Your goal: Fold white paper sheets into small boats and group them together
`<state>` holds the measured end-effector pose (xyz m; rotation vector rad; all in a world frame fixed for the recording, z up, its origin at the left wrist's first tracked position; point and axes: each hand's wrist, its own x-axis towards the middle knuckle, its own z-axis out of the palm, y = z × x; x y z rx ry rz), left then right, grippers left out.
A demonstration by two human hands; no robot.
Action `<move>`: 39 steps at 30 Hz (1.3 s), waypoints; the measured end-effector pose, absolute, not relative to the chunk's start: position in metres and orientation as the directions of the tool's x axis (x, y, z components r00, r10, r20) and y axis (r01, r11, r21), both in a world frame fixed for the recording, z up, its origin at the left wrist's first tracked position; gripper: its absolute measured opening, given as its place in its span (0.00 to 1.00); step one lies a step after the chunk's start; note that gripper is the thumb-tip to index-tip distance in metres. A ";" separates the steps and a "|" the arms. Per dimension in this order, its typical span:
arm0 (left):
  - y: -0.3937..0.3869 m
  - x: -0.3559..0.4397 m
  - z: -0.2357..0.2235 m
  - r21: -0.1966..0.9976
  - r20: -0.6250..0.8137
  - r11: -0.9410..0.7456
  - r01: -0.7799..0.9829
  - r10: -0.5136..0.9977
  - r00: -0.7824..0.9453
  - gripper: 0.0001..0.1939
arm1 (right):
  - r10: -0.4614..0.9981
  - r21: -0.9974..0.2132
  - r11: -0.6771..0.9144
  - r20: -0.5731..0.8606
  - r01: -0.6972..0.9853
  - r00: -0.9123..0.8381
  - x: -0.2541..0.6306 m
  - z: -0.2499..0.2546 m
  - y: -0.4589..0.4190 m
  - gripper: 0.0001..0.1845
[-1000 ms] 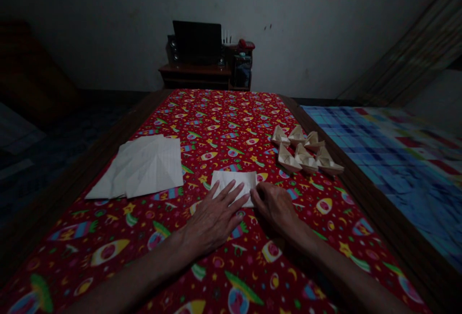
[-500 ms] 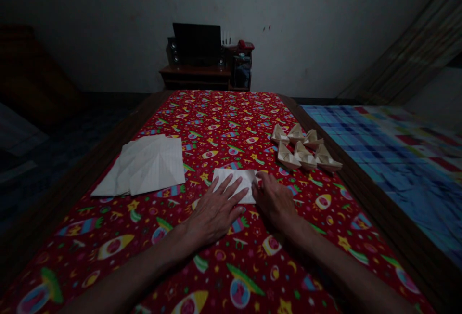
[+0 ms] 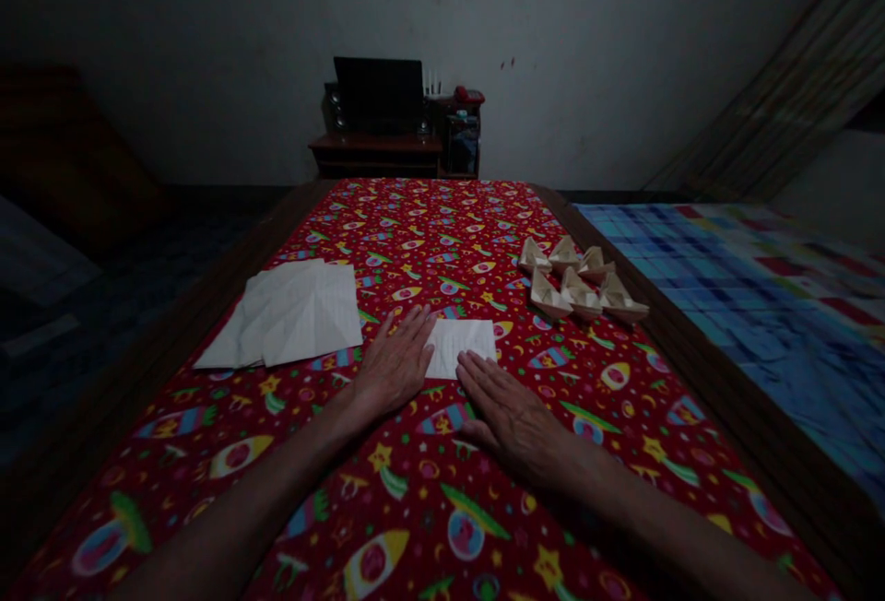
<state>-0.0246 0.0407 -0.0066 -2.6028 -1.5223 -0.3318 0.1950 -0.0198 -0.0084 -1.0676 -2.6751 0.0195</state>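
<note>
A small folded white paper [image 3: 465,345] lies on the red patterned cloth [image 3: 442,232] in front of me. My left hand [image 3: 395,363] lies flat with fingers stretched out, covering the paper's left edge. My right hand [image 3: 504,410] rests flat and open just below the paper's lower right corner, fingertips at its edge. Neither hand holds anything.
A stack of unfolded white sheets [image 3: 287,315] lies to the left. Several folded paper boats [image 3: 581,283] sit at the right near the table's wooden edge [image 3: 698,371]. A blue checked cloth [image 3: 747,288] lies beyond. A dark screen [image 3: 379,94] stands on a cabinet by the far wall.
My left hand slid to the paper's left edge. My right hand left the paper's right side, uncurled and now lies flat below it.
</note>
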 end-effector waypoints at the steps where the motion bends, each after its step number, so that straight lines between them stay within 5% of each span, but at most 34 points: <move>1: 0.041 -0.026 -0.006 0.016 0.237 -0.486 0.874 0.851 0.469 0.24 | 0.680 -0.096 0.728 0.231 0.679 -0.696 0.198 -0.008 -0.021 0.33; 11: 0.050 -0.041 -0.006 0.004 0.221 -0.427 0.904 0.882 0.416 0.25 | 0.725 -0.039 0.659 0.299 0.751 -0.620 0.200 -0.007 -0.031 0.27; 15: 0.044 -0.042 0.002 0.012 0.357 -0.357 0.934 0.874 0.329 0.25 | 0.725 -0.045 0.657 0.310 0.752 -0.615 0.197 -0.007 -0.030 0.27; 18: 0.033 -0.035 0.009 -0.038 0.422 -0.527 0.849 0.761 0.492 0.24 | 0.727 -0.033 0.651 0.314 0.758 -0.611 0.196 -0.006 -0.030 0.26; 21: 0.024 -0.027 0.006 -0.023 0.307 -0.743 0.669 0.632 0.712 0.22 | 0.728 -0.028 0.648 0.316 0.761 -0.609 0.195 -0.004 -0.030 0.24; 28: 0.034 -0.038 -0.009 -0.038 0.271 -0.549 0.835 0.799 0.537 0.25 | 0.713 -0.020 0.644 0.379 0.764 -0.591 0.194 -0.006 -0.030 0.22; 36: 0.037 -0.039 -0.007 -0.065 0.309 -0.482 0.874 0.823 0.477 0.25 | 0.694 0.176 0.615 0.342 0.769 -0.633 0.172 -0.006 -0.010 0.13; 39: 0.040 -0.040 -0.013 -0.031 0.364 -0.499 0.866 0.801 0.475 0.24 | 0.618 0.240 0.686 0.305 0.687 -0.724 0.155 -0.007 0.001 0.18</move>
